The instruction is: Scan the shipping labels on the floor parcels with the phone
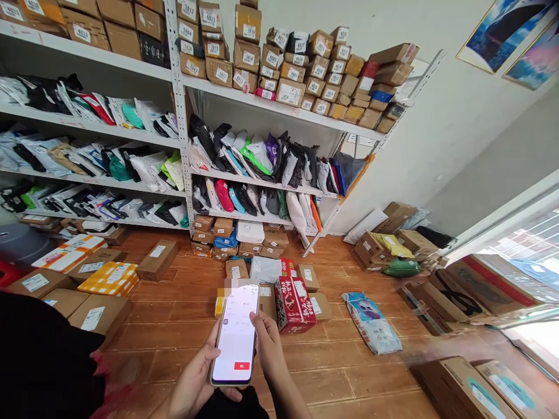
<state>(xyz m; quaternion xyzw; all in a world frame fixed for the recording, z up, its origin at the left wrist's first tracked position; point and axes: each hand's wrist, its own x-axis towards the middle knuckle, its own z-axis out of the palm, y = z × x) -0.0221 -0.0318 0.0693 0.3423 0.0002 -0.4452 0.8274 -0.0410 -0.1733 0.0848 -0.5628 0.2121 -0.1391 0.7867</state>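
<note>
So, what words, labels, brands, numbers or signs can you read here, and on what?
"3012": box
"5004": box beneath
"3010": box in another stack
"3018": box beneath that
"2015": box between those stacks
Other labels, phone text, red box lettering: too small or blurred to read reliably.

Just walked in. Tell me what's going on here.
Someone is holding a phone with its lit screen facing them. The left hand grips its left side; the right hand is at its right edge, thumb over the screen. On the wooden floor beyond, a red box stands among cardboard boxes. Behind them, white shelves carry labelled boxes and bagged parcels.
</note>
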